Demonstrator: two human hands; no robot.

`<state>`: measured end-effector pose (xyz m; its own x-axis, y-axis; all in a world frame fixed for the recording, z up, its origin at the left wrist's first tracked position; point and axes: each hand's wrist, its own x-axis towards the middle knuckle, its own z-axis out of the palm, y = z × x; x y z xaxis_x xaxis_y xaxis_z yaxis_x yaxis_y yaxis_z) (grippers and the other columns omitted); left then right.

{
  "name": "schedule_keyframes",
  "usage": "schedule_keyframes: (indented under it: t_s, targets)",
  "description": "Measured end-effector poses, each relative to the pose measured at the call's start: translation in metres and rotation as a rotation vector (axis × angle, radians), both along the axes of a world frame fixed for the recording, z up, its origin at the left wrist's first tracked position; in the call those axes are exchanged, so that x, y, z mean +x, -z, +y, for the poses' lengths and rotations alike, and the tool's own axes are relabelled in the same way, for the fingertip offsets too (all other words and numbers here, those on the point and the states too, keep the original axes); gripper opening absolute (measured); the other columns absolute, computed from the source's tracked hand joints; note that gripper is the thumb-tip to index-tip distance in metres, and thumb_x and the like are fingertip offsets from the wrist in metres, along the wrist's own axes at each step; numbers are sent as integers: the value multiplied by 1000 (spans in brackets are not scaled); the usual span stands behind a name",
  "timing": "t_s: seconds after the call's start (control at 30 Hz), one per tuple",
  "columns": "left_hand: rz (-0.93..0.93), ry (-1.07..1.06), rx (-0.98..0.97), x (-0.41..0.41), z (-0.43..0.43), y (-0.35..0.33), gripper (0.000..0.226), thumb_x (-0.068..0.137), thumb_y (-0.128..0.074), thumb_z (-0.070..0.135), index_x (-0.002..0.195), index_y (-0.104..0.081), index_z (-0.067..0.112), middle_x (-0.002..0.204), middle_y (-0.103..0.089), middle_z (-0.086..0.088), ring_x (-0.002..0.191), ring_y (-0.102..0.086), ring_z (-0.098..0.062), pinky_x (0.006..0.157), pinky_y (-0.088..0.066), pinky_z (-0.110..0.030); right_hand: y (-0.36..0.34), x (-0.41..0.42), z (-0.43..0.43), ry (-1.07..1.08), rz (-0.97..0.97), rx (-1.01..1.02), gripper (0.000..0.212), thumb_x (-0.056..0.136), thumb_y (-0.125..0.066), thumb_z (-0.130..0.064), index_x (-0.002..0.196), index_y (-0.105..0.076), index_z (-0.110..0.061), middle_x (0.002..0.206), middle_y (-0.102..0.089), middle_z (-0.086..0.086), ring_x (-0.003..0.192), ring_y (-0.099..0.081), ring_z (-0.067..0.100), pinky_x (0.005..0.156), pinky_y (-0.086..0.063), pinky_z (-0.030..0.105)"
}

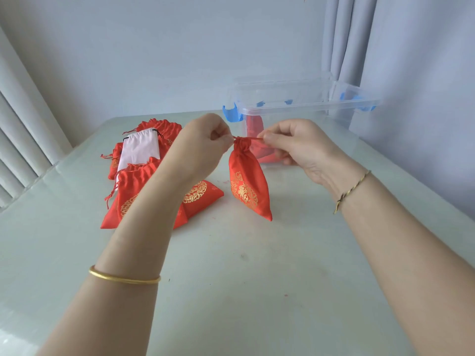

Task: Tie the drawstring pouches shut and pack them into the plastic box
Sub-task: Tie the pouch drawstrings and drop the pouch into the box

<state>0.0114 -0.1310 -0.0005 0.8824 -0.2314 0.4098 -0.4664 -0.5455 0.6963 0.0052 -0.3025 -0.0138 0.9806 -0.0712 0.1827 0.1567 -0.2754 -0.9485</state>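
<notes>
Now, loose pouches [133,194] lie at ten o'clock on the table [231,278]; left hand [203,142] and right hand [290,142] fingers pinch the drawstring [248,138] of a hanging red pouch [248,183]; the plastic box [303,104] sits at one o'clock.

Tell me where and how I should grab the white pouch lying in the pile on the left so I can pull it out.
Pinch the white pouch at its far end, by the dark drawstring, coming from above. That end is uncovered, while its near end is tucked under a red pouch. It lies flat on the pile, so it should slide out away from you.
</notes>
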Motion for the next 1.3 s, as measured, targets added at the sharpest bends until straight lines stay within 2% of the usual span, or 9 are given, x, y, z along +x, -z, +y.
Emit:
schedule_keyframes:
  t_s: [0.13,0.2,0.3,0.5,0.63,0.83,1.0,1.1,1.3]
  targets:
    - [71,-13,-71,2,3,-1,17,89,-52,11,74,-53,18,69,-56,4,66,-46,-14,66,-39,-28,-13,-11,1,-147,143,-215,36,85,-60,-41,112,-56,-18,105,-63,8,69,-62,12,51,-41,20]
    - [90,-5,-107,1,2,-2,19,89,-52,11,72,-53,19,68,-56,5,65,-47,-12,69,-40,-29,-13,-14,10,-143,145,-459,49,76,-69,-45,110,-55,-13,97,-63,4,70,-62,13,56,-40,25]
    - [105,24,-173,0,0,-4,18,89,-53,12,73,-55,18,66,-56,7,59,-48,-4,64,-42,-24,-5,-10,20,-71,23,-652,40,74,-72,-28,89,-60,7,75,-59,17,64,-53,20,59,-36,28]
    - [85,18,-280,2,4,-3,9,91,-52,18,85,-58,19,71,-60,8,57,-51,2,56,-44,-14,-8,-8,15,-3,-86,-576,16,86,-56,-6,81,-61,8,56,-54,9,45,-51,11,43,-35,12]
    - [60,-99,-294,14,12,3,8,89,-51,14,90,-58,19,73,-59,4,61,-49,-8,57,-42,-22,-43,0,0,35,-207,-440,20,90,-52,-5,72,-57,-12,53,-52,8,33,-51,4,38,-35,12]
    - [147,-133,-110,34,13,9,12,87,-51,9,94,-60,15,77,-57,0,71,-54,-18,72,-50,-35,-105,42,-17,326,-352,-493,25,89,-44,-6,66,-41,-12,56,-46,5,43,-63,9,34,-29,18]
    - [69,-236,130,45,24,13,20,89,-50,9,104,-63,8,92,-60,-2,74,-53,-17,63,-38,-22,-97,97,-21,566,-284,-609,30,82,-46,-9,54,-36,-16,55,-46,5,74,-67,30,65,-51,29]
    - [65,-359,369,51,41,21,27,90,-51,14,114,-63,9,112,-60,-7,105,-53,-26,80,-36,-26,-84,106,-10,479,-167,-710,26,87,-42,-15,61,-46,-11,62,-47,10,75,-52,28,67,-41,28]
    - [287,-551,721,48,68,28,32,91,-51,24,121,-56,14,127,-48,-15,123,-34,-39,98,-32,-48,-66,104,-4,394,-144,-698,23,79,-42,0,85,-64,1,92,-70,15,84,-66,28,76,-55,32]
